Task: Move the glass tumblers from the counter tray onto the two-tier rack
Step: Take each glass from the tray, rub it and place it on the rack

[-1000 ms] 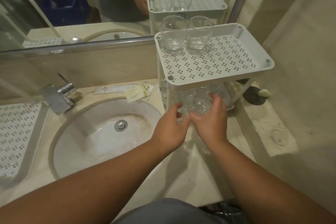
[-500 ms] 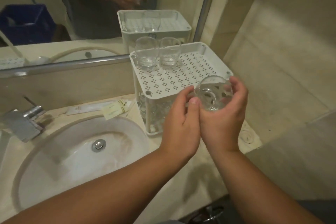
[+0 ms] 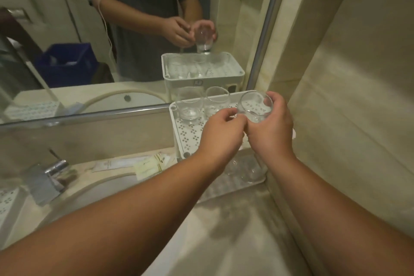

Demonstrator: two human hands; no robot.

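My right hand (image 3: 270, 134) grips a clear glass tumbler (image 3: 254, 105), tilted, just above the top tier of the white perforated two-tier rack (image 3: 187, 139). My left hand (image 3: 220, 135) is beside it, fingertips curled near the tumbler's base; whether they touch the glass is unclear. Two tumblers stand upright at the back of the top tier, one on the left (image 3: 189, 105) and one to its right (image 3: 216, 101). Several tumblers (image 3: 248, 170) sit on the lower tier, partly hidden by my arms.
A mirror (image 3: 112, 40) runs along the back wall and reflects the rack and hands. A sink (image 3: 107, 188) with a chrome faucet (image 3: 48, 179) lies to the left, paper sachets (image 3: 147, 164) behind it. Another white perforated tray (image 3: 6, 204) is at the far left. A tiled wall (image 3: 347, 96) stands close on the right.
My right hand lifted a tumbler from the lower tier's height up and back over the top tier. My left hand followed alongside. The view tilted upward.
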